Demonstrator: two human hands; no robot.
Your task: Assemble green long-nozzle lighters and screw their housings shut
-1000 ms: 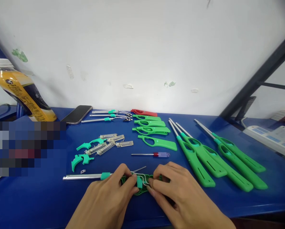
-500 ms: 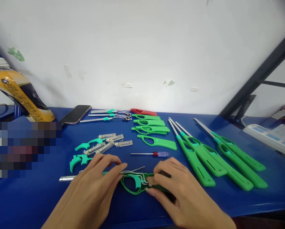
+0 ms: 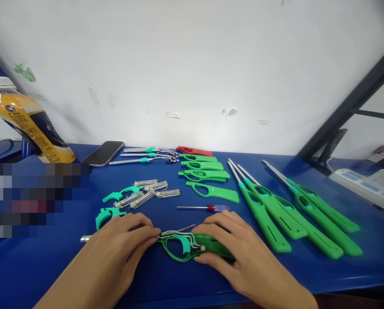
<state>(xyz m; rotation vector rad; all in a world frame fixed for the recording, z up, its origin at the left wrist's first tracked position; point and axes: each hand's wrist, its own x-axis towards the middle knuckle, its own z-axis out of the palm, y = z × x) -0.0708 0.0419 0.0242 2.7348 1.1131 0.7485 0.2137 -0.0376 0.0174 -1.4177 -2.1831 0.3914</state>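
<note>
An open green lighter casing (image 3: 179, 259) lies near the table's front edge, with a teal trigger (image 3: 185, 244) and white wires (image 3: 175, 232) in it. My left hand (image 3: 127, 244) pinches the casing's left end, where the metal tube (image 3: 85, 238) sticks out beyond the hand. Around the handle part at the right, my right hand (image 3: 237, 249) is closed, thumb at the lower edge and fingers over the top. A thin rod (image 3: 189, 226) shows just behind the casing. What lies under the fingertips is hidden.
Behind the hands are a screwdriver (image 3: 207, 208), clear lighter tanks (image 3: 143, 199), teal triggers (image 3: 110, 214), green half casings (image 3: 216, 192) and metal tubes (image 3: 130, 161). Several assembled lighters (image 3: 265, 219) lie at the right. A phone (image 3: 104, 153) and bottle (image 3: 34, 124) stand left.
My left hand has shifted slightly left along the casing. The right hand's fingers have moved off the wire ends, uncovering more of the green handle. The view has shifted slightly.
</note>
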